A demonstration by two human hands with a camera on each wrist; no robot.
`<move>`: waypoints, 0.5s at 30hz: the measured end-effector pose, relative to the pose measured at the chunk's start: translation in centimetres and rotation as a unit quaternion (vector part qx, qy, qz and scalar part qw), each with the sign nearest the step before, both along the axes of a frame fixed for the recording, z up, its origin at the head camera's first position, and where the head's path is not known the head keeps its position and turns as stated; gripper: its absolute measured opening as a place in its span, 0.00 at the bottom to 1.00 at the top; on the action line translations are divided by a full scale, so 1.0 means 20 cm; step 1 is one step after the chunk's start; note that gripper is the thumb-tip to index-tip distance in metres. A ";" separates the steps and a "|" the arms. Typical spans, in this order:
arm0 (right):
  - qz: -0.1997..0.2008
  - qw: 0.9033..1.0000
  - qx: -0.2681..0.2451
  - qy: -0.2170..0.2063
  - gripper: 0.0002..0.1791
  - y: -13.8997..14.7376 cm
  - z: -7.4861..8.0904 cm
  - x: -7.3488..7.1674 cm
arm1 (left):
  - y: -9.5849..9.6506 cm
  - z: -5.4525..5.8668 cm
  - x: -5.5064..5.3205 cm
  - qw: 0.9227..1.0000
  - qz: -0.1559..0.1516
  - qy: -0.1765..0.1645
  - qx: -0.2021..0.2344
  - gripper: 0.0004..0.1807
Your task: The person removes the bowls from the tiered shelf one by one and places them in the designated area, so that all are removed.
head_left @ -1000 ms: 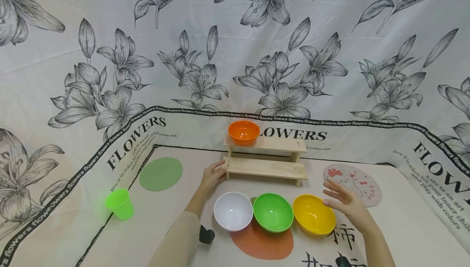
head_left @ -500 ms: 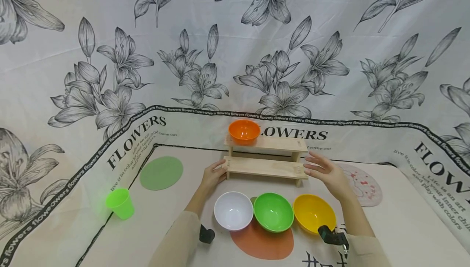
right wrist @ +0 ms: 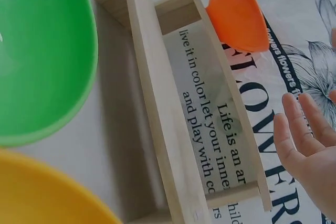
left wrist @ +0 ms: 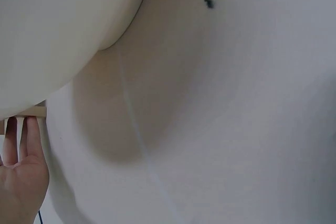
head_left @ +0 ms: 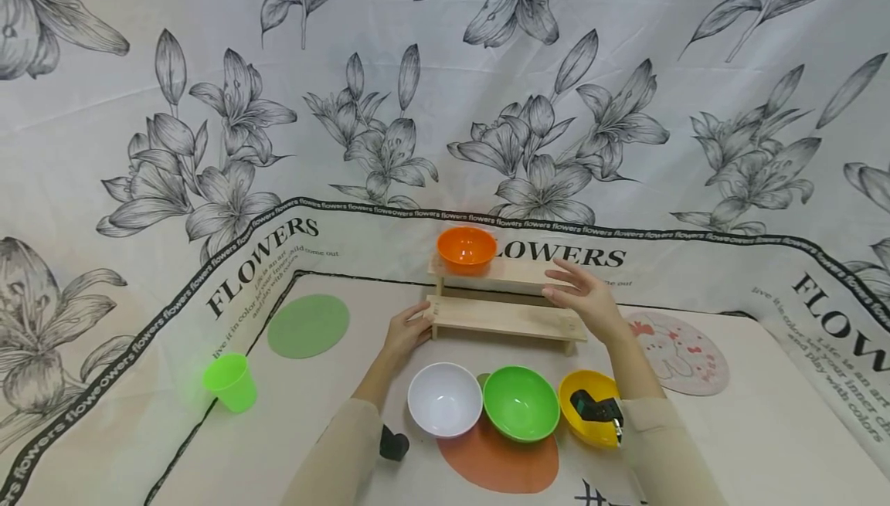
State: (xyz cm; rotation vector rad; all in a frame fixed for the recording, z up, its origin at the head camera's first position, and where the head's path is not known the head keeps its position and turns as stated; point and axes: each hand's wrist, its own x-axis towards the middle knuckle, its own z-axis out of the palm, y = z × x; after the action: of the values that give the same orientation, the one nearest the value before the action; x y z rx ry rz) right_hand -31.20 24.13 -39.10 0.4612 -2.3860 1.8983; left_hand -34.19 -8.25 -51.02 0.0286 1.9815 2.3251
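Note:
A two-tier wooden shelf (head_left: 504, 316) stands at the back of the table. My left hand (head_left: 406, 331) holds the left end of its lower tier; in the left wrist view the fingers (left wrist: 32, 137) reach the wood. An orange bowl (head_left: 467, 250) sits at the left of the upper tier. My right hand (head_left: 587, 299) hovers by the right part of the upper tier, fingers spread, holding nothing. In front of the shelf, a white bowl (head_left: 445, 400), a green bowl (head_left: 521, 404) and a yellow bowl (head_left: 580, 390) stand in a row, the yellow one partly hidden by my right wrist.
A bright green cup (head_left: 231, 382) stands at the left. Flat round mats lie on the table: green (head_left: 308, 326) at left, pink patterned (head_left: 684, 353) at right, orange (head_left: 497, 466) partly under the bowls. A flower-printed cloth (head_left: 389, 19) hangs behind.
My right hand has moved left and away from me, from beside the yellow bowl, past the shelf's right end, to its upper tier. The left hand stays at the shelf. The bowls have not moved.

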 end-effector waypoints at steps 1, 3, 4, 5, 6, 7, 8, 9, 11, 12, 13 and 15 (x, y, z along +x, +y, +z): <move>0.001 1.000 -0.004 -0.003 0.40 -0.01 0.00 -0.02 | 0.00 0.00 0.00 1.000 0.000 0.001 -0.001 0.25; 0.000 1.000 -0.004 -0.006 0.41 -0.04 0.01 -0.05 | 0.00 0.00 0.00 1.000 0.003 -0.001 -0.002 0.25; 0.000 1.000 -0.006 -0.009 0.41 -0.05 0.01 -0.07 | 0.00 0.00 0.00 1.000 0.004 -0.002 -0.002 0.25; 0.001 1.000 -0.006 -0.008 0.41 -0.07 0.01 -0.08 | 0.00 0.00 0.00 1.000 0.004 -0.002 -0.004 0.25; 0.003 1.000 -0.006 -0.009 0.40 -0.08 0.01 -0.09 | 0.00 -0.01 0.00 1.000 0.004 -0.003 -0.004 0.25; 0.003 1.000 -0.004 -0.009 0.40 -0.09 0.01 -0.11 | 0.00 -0.01 -0.01 1.000 0.005 -0.006 -0.003 0.24; 0.003 1.000 -0.001 -0.008 0.40 -0.10 0.01 -0.12 | 0.00 -0.01 -0.01 1.000 0.006 -0.009 -0.002 0.24; 0.005 1.000 -0.002 -0.007 0.41 -0.11 0.02 -0.13 | 0.00 -0.01 -0.01 1.000 0.005 -0.009 -0.004 0.24; 0.006 1.000 0.000 -0.009 0.41 -0.14 0.02 -0.16 | 0.00 -0.01 -0.02 1.000 0.005 -0.010 -0.004 0.24; 0.007 1.000 -0.001 -0.011 0.41 -0.15 0.02 -0.17 | -0.01 -0.01 -0.02 1.000 0.005 -0.011 -0.003 0.24; 0.006 1.000 -0.002 -0.013 0.41 -0.16 0.02 -0.18 | -0.01 -0.01 -0.01 1.000 0.003 -0.011 -0.003 0.24; 0.007 1.000 -0.011 -0.017 0.41 -0.19 0.02 -0.19 | -0.01 -0.01 -0.02 1.000 -0.002 -0.008 -0.001 0.25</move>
State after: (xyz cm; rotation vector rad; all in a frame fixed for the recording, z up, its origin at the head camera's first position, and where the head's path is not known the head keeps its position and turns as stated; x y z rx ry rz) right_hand -35.07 20.35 -38.76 0.4472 -2.3858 1.9526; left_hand -34.50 -8.45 -51.23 0.0136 1.9735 2.3147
